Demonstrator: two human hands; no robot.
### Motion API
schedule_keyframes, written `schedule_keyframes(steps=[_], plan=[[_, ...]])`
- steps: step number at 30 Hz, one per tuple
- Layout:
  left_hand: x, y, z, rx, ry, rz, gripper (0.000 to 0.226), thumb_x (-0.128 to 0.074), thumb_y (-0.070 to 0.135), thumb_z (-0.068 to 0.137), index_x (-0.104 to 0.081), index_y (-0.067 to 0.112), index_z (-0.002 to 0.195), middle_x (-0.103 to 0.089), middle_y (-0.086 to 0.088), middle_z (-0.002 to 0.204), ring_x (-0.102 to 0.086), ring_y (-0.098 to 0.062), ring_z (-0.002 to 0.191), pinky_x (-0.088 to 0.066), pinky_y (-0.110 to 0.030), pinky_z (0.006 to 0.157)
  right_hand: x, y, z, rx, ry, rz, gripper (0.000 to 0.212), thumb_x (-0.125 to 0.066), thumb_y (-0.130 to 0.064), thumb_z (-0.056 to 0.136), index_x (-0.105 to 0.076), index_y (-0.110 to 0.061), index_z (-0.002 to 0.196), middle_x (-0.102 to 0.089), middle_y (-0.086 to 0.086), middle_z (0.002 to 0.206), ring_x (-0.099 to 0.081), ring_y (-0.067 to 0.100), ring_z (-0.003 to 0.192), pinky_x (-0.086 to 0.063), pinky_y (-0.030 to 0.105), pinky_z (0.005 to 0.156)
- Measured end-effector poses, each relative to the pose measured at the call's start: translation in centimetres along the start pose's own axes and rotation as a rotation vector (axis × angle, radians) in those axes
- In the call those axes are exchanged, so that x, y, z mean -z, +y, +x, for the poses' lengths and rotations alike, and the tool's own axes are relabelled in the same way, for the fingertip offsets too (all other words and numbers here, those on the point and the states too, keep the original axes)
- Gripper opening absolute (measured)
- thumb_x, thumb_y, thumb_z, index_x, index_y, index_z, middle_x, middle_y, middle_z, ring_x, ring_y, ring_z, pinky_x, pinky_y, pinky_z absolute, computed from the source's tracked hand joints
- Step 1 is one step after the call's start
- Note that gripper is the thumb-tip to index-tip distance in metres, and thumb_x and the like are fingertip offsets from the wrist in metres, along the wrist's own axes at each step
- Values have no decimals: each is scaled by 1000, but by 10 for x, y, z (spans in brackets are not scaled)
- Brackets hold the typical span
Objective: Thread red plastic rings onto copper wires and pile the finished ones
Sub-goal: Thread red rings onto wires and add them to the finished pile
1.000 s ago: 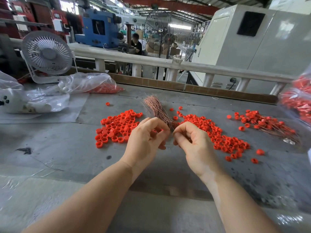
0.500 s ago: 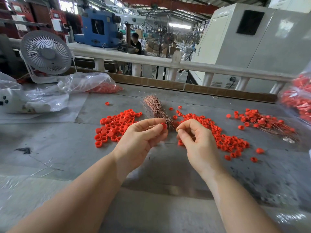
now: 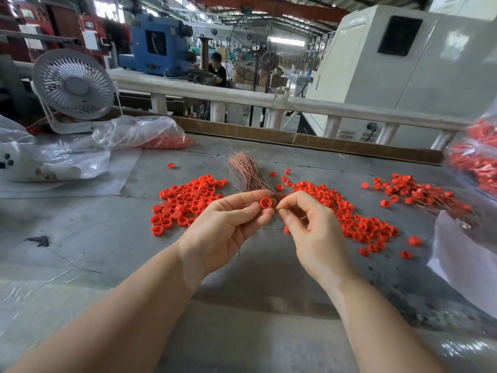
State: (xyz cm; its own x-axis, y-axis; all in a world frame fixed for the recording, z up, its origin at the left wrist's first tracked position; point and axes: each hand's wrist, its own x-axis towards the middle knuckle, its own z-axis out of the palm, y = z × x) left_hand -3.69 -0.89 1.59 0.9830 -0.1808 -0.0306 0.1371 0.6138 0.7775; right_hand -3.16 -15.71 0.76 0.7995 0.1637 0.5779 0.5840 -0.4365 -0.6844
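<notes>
Left hand: palm up, thumb and forefinger closed on one red ring, the other fingers loosely curled; the ring's open face is turned toward the other hand, probably so the hole is easy to aim at.
Right hand: thumb and forefinger pinched tight just beside the ring, the remaining fingers arched; it likely holds a fine copper wire, though the strand is too thin to make out.
Ring: a short, bright red plastic cylinder, hollow, raised above the desk between both hands.
Wire bundle: thin copper strands fanned out on the desk just beyond the hands, within easy reach.
Loose rings: one heap to the left, another to the right, flanking the hands.
Finished pile: rings with wires through them, far right, kept well apart from the unthreaded stock.
</notes>
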Motion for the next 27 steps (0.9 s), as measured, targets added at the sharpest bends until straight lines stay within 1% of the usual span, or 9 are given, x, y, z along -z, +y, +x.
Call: schedule_keyframes(steps=[3,8,12,17,22,27], plan=[[0,0,0,-8,-2,9,25,-54,-2,70,-77,8,75,-71,-10,74,-69,-12,66,-56,-17,61,0,-1,0,10,-1,-1,20,-60,-5,88,-59,-21,76,-55,-15,66,-51,5,65,-38,14,63],[1,0,-1,-19,-14,40,22,-56,1,70,-76,9,74,-70,-8,71,-66,-12,60,-56,-18,59,0,-2,-1,18,-5,-14,19,-60,-5,87,-60,-20,77,-55,-14,69,-50,5,67,-39,18,65],[2,-1,-1,-34,-17,51,21,-56,1,69,-75,9,75,-69,-8,69,-65,-11,59,-56,-18,59,0,-3,-1,18,-9,-32,17,-61,-5,87,-61,-19,77,-55,-13,69,-50,4,66,-37,17,66],[2,-2,-3,-41,-22,89,20,-58,1,67,-75,8,74,-70,-8,71,-66,-11,61,-56,-17,61,0,-3,-1,8,-8,-49,15,-62,-6,86,-62,-18,77,-52,-15,65,-49,3,65,-34,12,64],[1,-1,-3,-36,-14,103,20,-58,1,67,-75,8,74,-70,-8,71,-66,-11,61,-56,-17,61,0,-3,-1,6,-10,-57,16,-62,-7,87,-62,-19,77,-54,-15,67,-50,3,67,-36,15,66],[0,-1,-3,-35,-18,85,21,-57,-1,67,-75,7,74,-71,-9,72,-67,-11,60,-56,-17,61,0,-2,-1,-6,-18,-75,14,-62,-8,87,-63,-18,77,-51,-15,63,-48,3,64,-34,15,62]])
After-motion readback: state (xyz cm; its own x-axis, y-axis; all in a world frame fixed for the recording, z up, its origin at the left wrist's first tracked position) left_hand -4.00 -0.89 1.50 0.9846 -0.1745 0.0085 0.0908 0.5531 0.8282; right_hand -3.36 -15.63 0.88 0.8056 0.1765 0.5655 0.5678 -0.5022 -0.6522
